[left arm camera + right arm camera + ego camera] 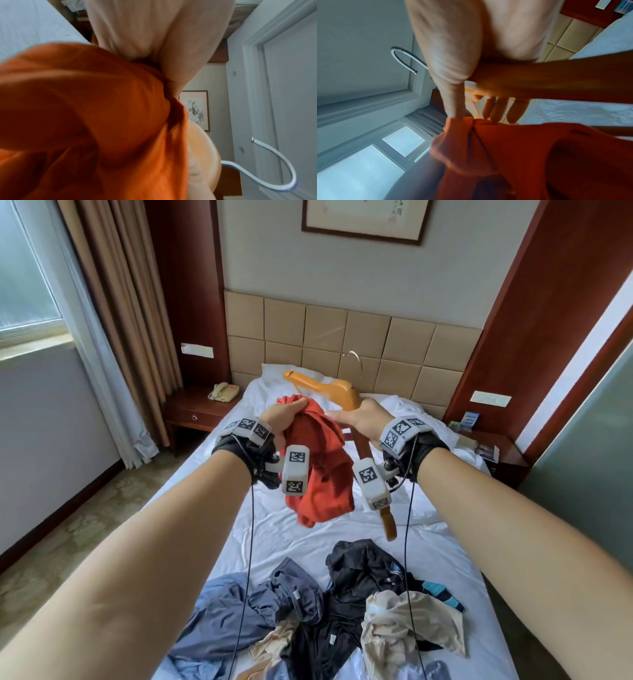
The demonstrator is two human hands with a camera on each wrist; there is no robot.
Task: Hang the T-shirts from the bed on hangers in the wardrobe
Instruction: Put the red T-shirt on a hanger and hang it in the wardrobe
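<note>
A red T-shirt [322, 474] hangs bunched above the bed. My left hand [291, 416] grips it at its top, fingers curled round the cloth. My right hand [359, 419] holds a wooden hanger [318, 386] near its neck, right beside the shirt. The metal hook [356, 364] points up; one hanger arm rises to the left and the other slants down past my right wrist. In the right wrist view the hanger [556, 81] crosses my palm, and my thumb and fingertips [494, 115] reach the shirt's [522, 155] edge. Red cloth [85, 121] fills the left wrist view.
A pile of blue [222, 621], black [359, 577] and beige [404, 628] garments lies on the white bed [308, 542] near me. A nightstand with a phone [222, 392] stands at the left, another nightstand [493, 446] at the right. Curtains and a window are on the left.
</note>
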